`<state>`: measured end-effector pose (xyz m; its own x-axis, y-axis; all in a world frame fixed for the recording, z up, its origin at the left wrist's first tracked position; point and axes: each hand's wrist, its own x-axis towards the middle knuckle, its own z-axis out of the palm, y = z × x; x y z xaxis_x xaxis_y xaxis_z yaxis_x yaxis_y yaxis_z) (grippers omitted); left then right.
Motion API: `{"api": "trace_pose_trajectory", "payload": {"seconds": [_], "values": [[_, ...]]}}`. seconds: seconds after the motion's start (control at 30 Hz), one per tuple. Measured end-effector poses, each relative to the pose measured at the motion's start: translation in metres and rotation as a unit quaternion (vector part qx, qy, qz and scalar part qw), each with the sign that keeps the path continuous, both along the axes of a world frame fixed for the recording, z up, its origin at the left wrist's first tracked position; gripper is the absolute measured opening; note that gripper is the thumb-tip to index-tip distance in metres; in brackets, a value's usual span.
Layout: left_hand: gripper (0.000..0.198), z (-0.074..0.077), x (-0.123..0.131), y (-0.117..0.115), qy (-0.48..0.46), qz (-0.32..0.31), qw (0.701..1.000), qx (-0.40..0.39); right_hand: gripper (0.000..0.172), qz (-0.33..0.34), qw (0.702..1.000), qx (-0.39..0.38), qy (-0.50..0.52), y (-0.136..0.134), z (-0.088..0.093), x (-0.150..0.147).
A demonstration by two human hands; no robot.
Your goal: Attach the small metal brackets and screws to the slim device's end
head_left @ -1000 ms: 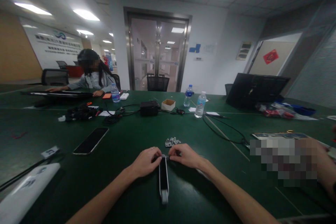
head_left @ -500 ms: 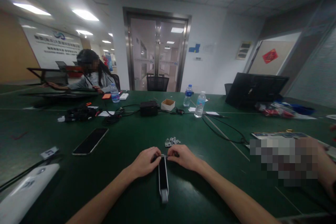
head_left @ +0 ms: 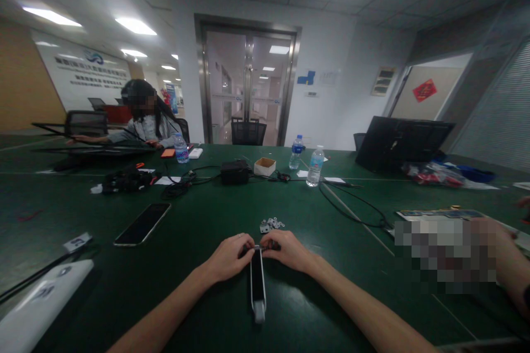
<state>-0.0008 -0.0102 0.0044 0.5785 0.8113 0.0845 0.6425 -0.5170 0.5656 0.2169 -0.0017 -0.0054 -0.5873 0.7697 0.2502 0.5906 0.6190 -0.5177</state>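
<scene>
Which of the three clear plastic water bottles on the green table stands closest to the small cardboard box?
The middle clear plastic water bottle, with the blue label and cap, just right of the small cardboard box; the other two stand farther off.

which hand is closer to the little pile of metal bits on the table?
Right. The right hand sits just below the metal bits, pinching the far end of the black strip. The left hand is further off, down and to the left, at the same end.

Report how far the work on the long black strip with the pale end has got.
In hand: the left hand and right hand both pinch the far end of the long black strip lying on the green table. Left: a small pile of silvery metal fittings lies loose just beyond. Nothing visibly finished.
</scene>
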Motion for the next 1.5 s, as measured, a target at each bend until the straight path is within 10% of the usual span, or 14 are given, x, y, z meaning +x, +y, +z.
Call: {"api": "trace_pose_trajectory", "payload": {"seconds": [0.43,1.5], "values": [[0.023,-0.002,-0.002,0.002,0.003,-0.007,1.000,0.005,0.017,-0.097,0.981,-0.001,-0.169,0.026,0.014,0.068],[0.021,-0.005,-0.001,0.003,0.003,-0.006,1.000,0.023,0.009,0.003,0.996,-0.080,0.041,0.003,0.006,0.014]]}}
